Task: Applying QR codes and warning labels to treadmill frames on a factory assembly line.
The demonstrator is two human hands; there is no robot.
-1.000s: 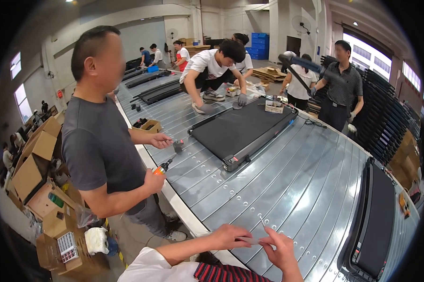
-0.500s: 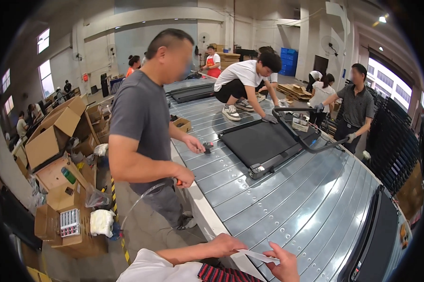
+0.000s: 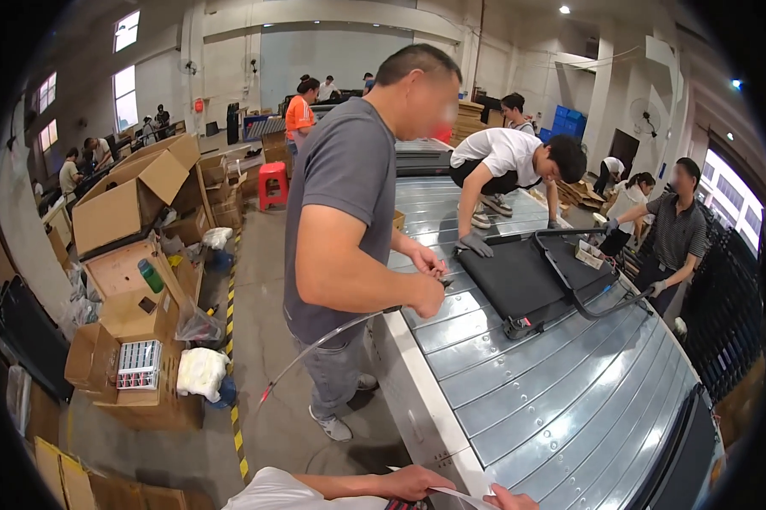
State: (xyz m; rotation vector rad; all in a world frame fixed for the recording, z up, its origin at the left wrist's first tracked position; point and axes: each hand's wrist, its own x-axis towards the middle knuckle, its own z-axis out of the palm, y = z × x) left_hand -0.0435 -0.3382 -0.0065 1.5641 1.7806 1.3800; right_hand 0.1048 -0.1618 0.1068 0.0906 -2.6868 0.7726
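At the lower edge, my left hand point(image 3: 415, 482) is closed around a thin white strip point(image 3: 457, 495), which looks like paper or film. The strip runs rightward to my right hand point(image 3: 512, 499), whose fingers close on its other end; much of this hand is cut off by the picture's edge. Both hands are beside the near corner of a long metal-slatted table point(image 3: 519, 408). On its slats lies a black panel point(image 3: 519, 276) with a black curved frame point(image 3: 561, 272) over it.
A co-worker in grey point(image 3: 340, 195) stands left of the table, holding a clear hose point(image 3: 315, 344). Another person point(image 3: 506, 166) crouches on the table; one in stripes point(image 3: 676, 221) grips the frame. Opened cartons point(image 3: 136, 200) and a red stool point(image 3: 272, 183) are at left.
The view has swung left, so my hands sit lower in it. The co-worker in grey has brought both hands together. The crouching person's gloved hand is now on the panel's corner.
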